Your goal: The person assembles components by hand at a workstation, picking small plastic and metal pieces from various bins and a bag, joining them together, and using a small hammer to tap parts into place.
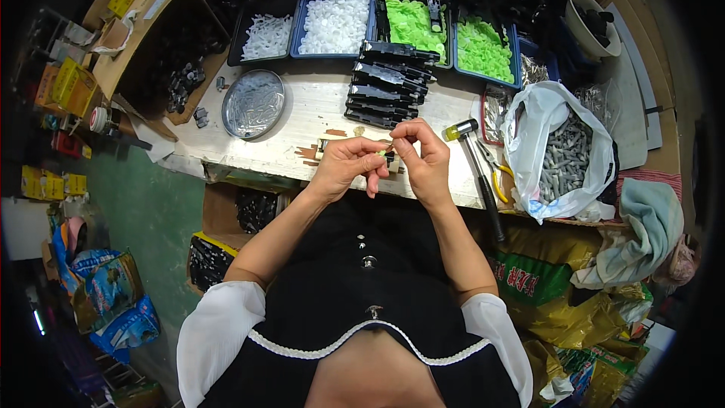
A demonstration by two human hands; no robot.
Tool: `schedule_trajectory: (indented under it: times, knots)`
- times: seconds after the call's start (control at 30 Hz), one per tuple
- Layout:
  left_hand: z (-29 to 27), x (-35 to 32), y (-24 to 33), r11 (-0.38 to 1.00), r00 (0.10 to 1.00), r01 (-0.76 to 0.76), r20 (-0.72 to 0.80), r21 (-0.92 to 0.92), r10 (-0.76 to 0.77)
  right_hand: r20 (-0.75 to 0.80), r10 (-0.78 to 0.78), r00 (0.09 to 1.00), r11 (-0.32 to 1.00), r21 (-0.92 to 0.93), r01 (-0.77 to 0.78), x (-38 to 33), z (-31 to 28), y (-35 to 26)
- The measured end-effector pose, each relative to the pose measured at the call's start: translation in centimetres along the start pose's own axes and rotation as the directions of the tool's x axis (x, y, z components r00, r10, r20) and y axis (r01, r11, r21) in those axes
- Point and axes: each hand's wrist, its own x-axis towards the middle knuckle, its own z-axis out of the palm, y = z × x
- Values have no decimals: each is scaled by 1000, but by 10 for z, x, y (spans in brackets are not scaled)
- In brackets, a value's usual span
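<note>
My left hand (345,168) and my right hand (423,160) meet over the front edge of the white bench. Fingers of the left hand are closed on a small part (384,154) with a bit of light green and black showing. The right hand pinches at the same spot with thumb and forefinger; what lies between those fingertips is too small to make out. Just beyond the hands lies a stack of black plastic assemblies (387,85), side by side. A pale block-like piece (322,148) shows partly behind the left hand.
Behind the stack stand trays of white pieces (333,21) and green pieces (414,24). A round metal tin (254,104) holds pins at left. A hammer (487,181), yellow-handled pliers (498,181) and a white bag of grey parts (563,155) lie to the right.
</note>
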Motion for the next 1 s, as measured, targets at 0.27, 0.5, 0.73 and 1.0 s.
schedule_trajectory:
  times: [0.27, 0.5, 0.73, 1.0]
  knots:
    - [6, -15, -7, 986, 989, 148, -41, 72, -145, 101, -170, 980, 942, -277, 192, -5, -4, -5]
    - [8, -20, -12, 998, 996, -40, -79, 40, 43, 66, -60, 996, 986, -154, 69, -7, 3, -13]
    - [0, -8, -3, 995, 995, -91, -38, 39, 93, 46, 152, 987, 965, 209, -158, 4, 6, 4]
    - [-2, -7, -9, 995, 989, -95, -109, 26, 97, -50, 188, 981, 932, 324, -162, 0, 17, 8]
